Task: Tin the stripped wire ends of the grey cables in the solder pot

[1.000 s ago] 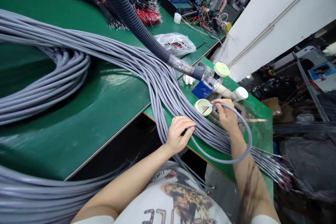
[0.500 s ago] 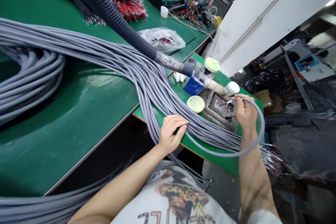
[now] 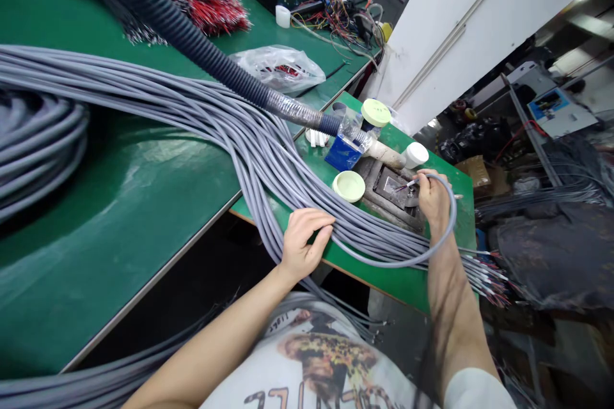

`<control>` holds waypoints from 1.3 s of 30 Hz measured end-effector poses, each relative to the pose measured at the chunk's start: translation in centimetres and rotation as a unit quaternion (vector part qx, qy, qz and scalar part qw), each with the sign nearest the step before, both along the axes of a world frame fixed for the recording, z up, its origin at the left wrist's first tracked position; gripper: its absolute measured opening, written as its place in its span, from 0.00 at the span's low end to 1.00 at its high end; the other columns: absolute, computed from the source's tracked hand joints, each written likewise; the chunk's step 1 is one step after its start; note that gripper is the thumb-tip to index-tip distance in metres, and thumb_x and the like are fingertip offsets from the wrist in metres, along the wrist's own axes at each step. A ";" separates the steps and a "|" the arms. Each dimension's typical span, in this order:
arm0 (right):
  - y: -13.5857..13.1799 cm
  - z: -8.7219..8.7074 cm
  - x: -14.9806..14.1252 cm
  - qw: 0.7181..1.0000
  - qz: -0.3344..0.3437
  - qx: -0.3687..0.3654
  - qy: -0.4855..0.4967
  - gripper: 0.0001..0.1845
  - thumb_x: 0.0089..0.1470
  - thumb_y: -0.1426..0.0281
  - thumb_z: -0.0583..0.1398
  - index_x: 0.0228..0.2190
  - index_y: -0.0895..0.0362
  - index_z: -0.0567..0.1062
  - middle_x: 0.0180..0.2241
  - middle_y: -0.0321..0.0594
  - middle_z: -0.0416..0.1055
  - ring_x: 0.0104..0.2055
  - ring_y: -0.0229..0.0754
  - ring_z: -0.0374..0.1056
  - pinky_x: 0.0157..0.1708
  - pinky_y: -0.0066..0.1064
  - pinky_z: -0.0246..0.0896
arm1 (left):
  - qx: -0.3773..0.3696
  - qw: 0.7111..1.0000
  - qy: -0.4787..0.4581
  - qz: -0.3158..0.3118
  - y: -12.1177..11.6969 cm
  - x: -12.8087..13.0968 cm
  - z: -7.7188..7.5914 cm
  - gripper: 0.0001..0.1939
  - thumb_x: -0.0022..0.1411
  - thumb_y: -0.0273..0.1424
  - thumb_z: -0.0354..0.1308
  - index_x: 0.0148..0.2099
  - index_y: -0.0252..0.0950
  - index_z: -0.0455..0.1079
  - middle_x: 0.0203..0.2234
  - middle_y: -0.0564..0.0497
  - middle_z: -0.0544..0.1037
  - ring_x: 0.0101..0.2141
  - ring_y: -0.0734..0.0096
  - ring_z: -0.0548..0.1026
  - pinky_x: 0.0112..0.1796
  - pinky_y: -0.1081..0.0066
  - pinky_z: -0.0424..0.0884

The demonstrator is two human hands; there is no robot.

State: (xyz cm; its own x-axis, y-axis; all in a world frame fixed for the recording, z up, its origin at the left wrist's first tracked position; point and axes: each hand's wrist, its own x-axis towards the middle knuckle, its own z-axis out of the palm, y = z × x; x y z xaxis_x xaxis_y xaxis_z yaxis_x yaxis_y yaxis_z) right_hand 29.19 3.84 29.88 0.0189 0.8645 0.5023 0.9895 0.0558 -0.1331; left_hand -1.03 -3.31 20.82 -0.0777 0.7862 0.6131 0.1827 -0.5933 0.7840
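Note:
My right hand (image 3: 434,200) pinches a grey cable (image 3: 452,208) close to its stripped end, where a white sleeved part and thin bare wires stick out. These wires point left over the silvery patch in a dirty square metal pot (image 3: 384,195). From my fingers the cable loops round over my wrist and back to the left. My left hand (image 3: 304,239) rests at the near edge of a thick bundle of grey cables (image 3: 268,134), fingertips touching it, thumb held a little apart.
A ribbed hose (image 3: 201,51) ends beside the pot at a blue box (image 3: 343,152). Around it stand a pale open lid (image 3: 348,186), a yellow-lidded jar (image 3: 375,113) and a white cup (image 3: 416,154). Coiled cables (image 3: 38,147) lie left; a plastic bag (image 3: 281,69) lies behind.
The whole view has shifted slightly, so things appear further left. My right hand keeps hold of the cable, its wire ends still over the pot. My left hand stays by the bundle.

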 end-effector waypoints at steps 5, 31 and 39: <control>0.2 -0.7 0.0 1.000 0.001 -0.020 -0.010 0.13 0.60 0.66 0.52 0.36 0.55 0.75 0.34 0.42 0.76 0.41 0.49 0.66 0.44 0.40 0.54 | -0.002 1.000 0.006 -0.005 -0.1 0.0 0.1 0.07 0.60 0.27 0.57 0.41 0.38 0.73 0.34 0.48 0.79 0.39 0.65 0.74 0.43 0.61 0.69; -16.5 1.6 -10.0 0.913 0.390 -0.032 -0.120 0.17 0.57 0.72 0.57 0.46 0.44 0.73 0.52 0.31 0.71 0.56 0.43 0.63 0.61 0.48 0.50 | -0.421 0.806 -0.163 -0.384 -2.8 3.4 5.4 0.23 0.59 0.47 0.55 0.28 0.30 0.76 0.18 0.51 0.74 0.20 0.77 0.67 0.23 0.76 0.63; -17.9 1.4 -10.1 0.908 0.404 -0.054 -0.096 0.17 0.57 0.74 0.57 0.45 0.45 0.75 0.50 0.29 0.72 0.56 0.42 0.64 0.64 0.47 0.46 | -0.388 0.798 -0.172 -0.428 -3.9 3.1 4.6 0.19 0.60 0.43 0.56 0.37 0.32 0.78 0.25 0.49 0.78 0.25 0.74 0.71 0.26 0.77 0.65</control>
State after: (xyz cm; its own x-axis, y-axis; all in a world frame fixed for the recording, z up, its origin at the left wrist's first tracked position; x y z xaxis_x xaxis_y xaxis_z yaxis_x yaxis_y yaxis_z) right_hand 19.12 -14.10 31.28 -0.7220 0.6025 0.3402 0.6376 0.7703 -0.0112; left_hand 2.06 -7.17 25.38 0.6334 0.7734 -0.0262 -0.3346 0.3042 0.8919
